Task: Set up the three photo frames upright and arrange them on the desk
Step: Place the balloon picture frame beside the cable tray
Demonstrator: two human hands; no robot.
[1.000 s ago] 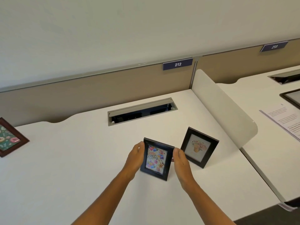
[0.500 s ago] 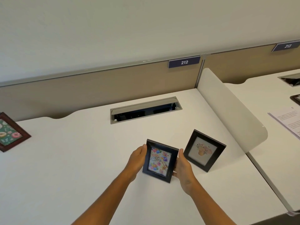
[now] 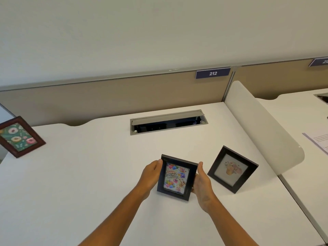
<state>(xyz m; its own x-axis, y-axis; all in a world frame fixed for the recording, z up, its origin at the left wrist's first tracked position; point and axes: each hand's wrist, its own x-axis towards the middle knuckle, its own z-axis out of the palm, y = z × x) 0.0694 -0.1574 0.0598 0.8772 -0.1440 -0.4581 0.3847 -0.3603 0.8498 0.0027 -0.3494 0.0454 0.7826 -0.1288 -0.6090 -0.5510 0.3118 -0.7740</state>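
so, at the far left of the desk [image 3: 88, 174], close to its left edge, the brown frame [image 3: 18, 136] stood upright, leaning back, and looked finished. most of the bare white desktop lay between it and the hands, so there was ample room to shift things that way.

in the middle, the left hand [image 3: 150, 174] and the right hand [image 3: 202, 183] gripped the birthday frame [image 3: 176, 177] by its two side edges, thumbs showing along the sides. the frame was tilted upright with its picture toward the camera; whether its lower edge touched the desk or hung just above it could not be told, and its back stand was hidden. this looked like the last frame to settle, so the task seemed nearly done: seat it, let go, perhaps square up the row.

just right of the right hand, the flower frame [image 3: 232, 169] stood on its own, leaning back, apart from the held one. beyond it the white divider [image 3: 266, 130] closed off that side, leaving little slack there. behind, the open cable tray [image 3: 168, 121] sat well clear.
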